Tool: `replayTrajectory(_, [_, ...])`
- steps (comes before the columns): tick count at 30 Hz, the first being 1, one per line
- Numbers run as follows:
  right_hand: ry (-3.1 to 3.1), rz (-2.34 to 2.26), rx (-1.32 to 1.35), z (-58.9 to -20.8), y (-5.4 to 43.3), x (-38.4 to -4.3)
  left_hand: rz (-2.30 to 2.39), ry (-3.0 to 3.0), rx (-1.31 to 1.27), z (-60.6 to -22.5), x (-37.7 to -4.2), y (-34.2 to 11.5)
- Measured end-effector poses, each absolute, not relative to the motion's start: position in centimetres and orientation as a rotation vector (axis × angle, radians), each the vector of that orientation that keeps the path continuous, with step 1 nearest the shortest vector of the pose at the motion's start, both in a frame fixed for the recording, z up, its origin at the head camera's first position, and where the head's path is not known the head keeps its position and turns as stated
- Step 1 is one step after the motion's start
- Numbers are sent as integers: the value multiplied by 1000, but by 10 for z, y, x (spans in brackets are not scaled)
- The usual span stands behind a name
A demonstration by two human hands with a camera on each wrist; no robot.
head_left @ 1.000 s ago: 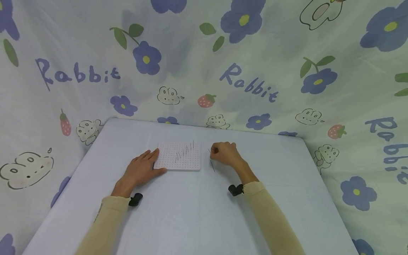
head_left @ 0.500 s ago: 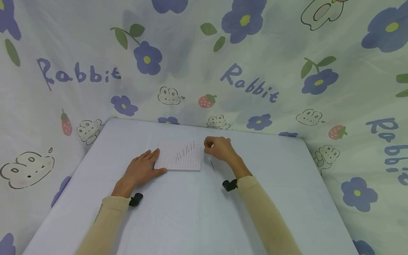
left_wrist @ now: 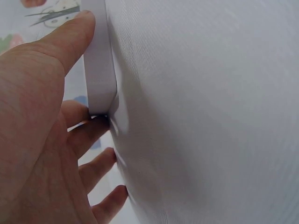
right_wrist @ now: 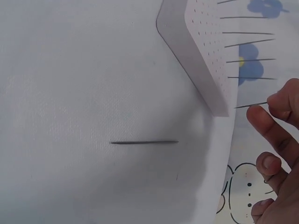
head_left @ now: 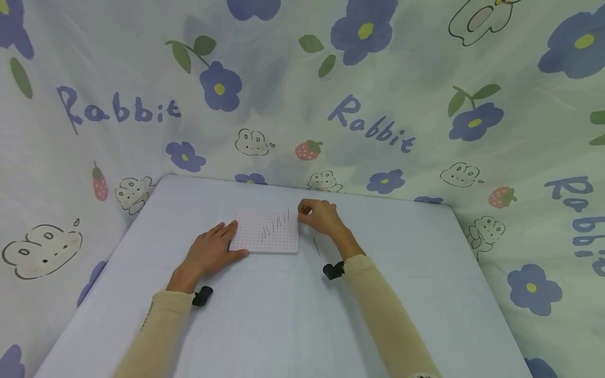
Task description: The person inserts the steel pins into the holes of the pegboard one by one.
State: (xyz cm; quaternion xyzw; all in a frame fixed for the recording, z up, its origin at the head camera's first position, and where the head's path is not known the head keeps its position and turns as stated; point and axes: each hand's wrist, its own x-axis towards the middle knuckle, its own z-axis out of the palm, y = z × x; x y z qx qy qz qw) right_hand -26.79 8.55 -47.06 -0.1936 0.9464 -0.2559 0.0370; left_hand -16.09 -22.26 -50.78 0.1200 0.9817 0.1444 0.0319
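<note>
A white perforated board (head_left: 246, 242) lies flat, with several thin dark needles (head_left: 273, 226) standing in its holes in a slanting row. My left hand (head_left: 210, 253) rests spread at the board's left side, its thumb along the front edge and its fingers by the left edge. In the left wrist view that thumb (left_wrist: 70, 39) touches the board's side wall. My right hand (head_left: 322, 216) is at the board's far right corner. Thumb and index finger pinch a needle (right_wrist: 250, 106), its free end close over the board; the other fingers are loosely bent.
One more needle (right_wrist: 144, 142) lies on the white tabletop (head_left: 283, 315) to the right of the board, below the right hand. A flowered cloth (head_left: 274, 105) hangs behind the table. A black wrist camera (head_left: 333, 271) sits on the right sleeve.
My right hand has risen off the tabletop with a needle and moved left and away from me, to the board's far right corner. The left hand stays in place.
</note>
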Motion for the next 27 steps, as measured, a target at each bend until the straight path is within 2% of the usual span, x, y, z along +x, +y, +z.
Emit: replayTrajectory(27, [2856, -998, -499, -479, 71, -280, 435, 3030, 363, -511, -161, -224])
